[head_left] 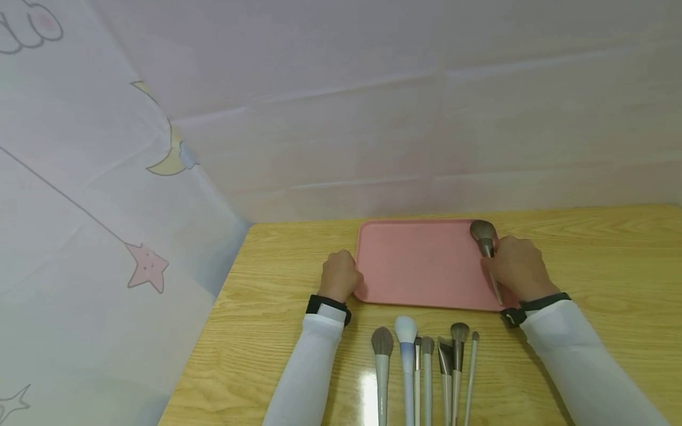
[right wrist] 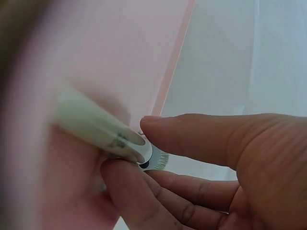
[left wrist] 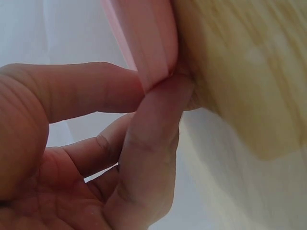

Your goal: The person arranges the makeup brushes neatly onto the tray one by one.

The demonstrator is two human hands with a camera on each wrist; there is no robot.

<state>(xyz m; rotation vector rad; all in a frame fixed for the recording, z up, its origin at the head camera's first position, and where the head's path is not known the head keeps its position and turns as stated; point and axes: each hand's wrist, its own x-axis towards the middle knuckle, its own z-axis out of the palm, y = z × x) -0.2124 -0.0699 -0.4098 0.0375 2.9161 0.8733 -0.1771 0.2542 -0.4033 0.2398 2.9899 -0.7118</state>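
A pink rectangular tray [head_left: 415, 260] lies at the back of the wooden table. My left hand [head_left: 339, 276] grips its left edge; in the left wrist view, thumb and index finger pinch the tray's rim [left wrist: 151, 48]. At the tray's right end, my right hand [head_left: 519, 266] holds a makeup brush [head_left: 483, 232] with a dark fluffy head and pale handle. The right wrist view has the brush handle [right wrist: 96, 122] passing between thumb and index finger, above the tray's surface. The other right fingers are partly hidden.
In front of the tray, several makeup brushes lie in a row, including a grey-headed brush [head_left: 382, 343], a white-headed brush [head_left: 406, 331] and a thin brush [head_left: 473, 367]. A pale wall covering [head_left: 346, 118] hangs behind the wooden table [head_left: 613, 254].
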